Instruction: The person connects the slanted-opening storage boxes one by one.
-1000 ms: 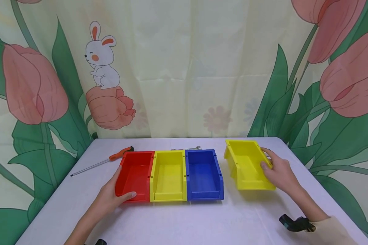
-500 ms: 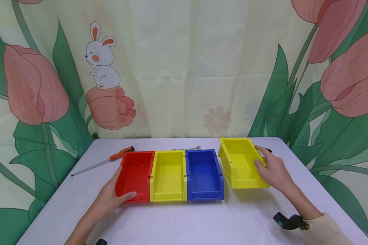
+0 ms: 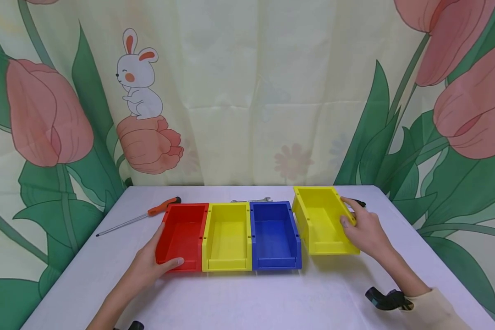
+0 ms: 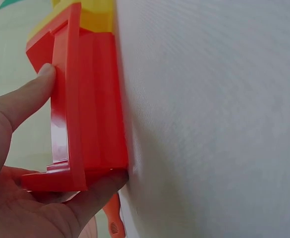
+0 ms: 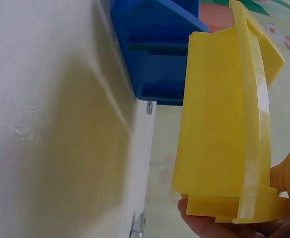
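A red bin (image 3: 183, 233), a yellow bin (image 3: 227, 233) and a blue bin (image 3: 273, 236) stand side by side on the table. My left hand (image 3: 148, 266) grips the red bin by its left side, thumb over the front lip; in the left wrist view its fingers reach under the bin's side wall (image 4: 101, 104). My right hand (image 3: 365, 229) pinches the right wall of a second yellow bin (image 3: 323, 217), thumb inside and fingers outside. This bin hangs above the table, slightly tilted, close to the blue bin's right side. In the right wrist view its shadow falls on the cloth.
An orange-handled screwdriver (image 3: 158, 208) lies behind and left of the red bin. Behind the row a wrench (image 3: 253, 200) shows partly. A dark-tipped object (image 3: 360, 202) lies behind my right hand, mostly hidden. The white-covered table (image 3: 247, 298) ends at a printed curtain.
My right hand has carried the held yellow bin leftward, nearer the blue bin, slowing in the last half second. My left hand stays on the red bin; the row has not moved.
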Demonstrator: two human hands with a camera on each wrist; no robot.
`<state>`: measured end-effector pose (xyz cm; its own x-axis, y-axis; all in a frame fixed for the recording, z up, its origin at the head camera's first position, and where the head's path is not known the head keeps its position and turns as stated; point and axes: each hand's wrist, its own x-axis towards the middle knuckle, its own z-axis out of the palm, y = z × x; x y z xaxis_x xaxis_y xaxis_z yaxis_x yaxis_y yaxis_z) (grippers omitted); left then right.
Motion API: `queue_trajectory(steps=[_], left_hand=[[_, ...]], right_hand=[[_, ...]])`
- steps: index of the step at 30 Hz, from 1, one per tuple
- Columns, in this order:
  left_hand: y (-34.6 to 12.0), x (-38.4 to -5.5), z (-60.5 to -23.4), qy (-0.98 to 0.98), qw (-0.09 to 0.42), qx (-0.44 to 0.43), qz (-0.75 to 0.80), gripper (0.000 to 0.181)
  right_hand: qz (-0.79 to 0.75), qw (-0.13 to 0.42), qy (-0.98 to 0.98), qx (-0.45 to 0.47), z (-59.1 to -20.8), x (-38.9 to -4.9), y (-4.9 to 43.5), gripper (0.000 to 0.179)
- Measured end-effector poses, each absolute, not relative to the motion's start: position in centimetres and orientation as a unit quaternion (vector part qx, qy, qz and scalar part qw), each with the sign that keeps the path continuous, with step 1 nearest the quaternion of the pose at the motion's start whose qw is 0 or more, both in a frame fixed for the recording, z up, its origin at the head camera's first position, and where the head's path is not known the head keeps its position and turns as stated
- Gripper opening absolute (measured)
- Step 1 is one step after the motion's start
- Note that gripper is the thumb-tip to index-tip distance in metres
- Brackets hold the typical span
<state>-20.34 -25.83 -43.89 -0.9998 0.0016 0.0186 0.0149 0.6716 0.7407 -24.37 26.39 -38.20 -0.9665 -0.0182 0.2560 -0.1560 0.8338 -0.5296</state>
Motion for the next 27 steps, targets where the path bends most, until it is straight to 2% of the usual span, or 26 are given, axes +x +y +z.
queue_trajectory(steps=[27], left_hand=[[-25.94, -20.38, -43.95, -0.916, 0.007, -0.002, -0.401, 0.124]], right_hand=[[0.284, 0.108, -0.952, 0.035, -38.74, -24.38, 26.26, 0.063]])
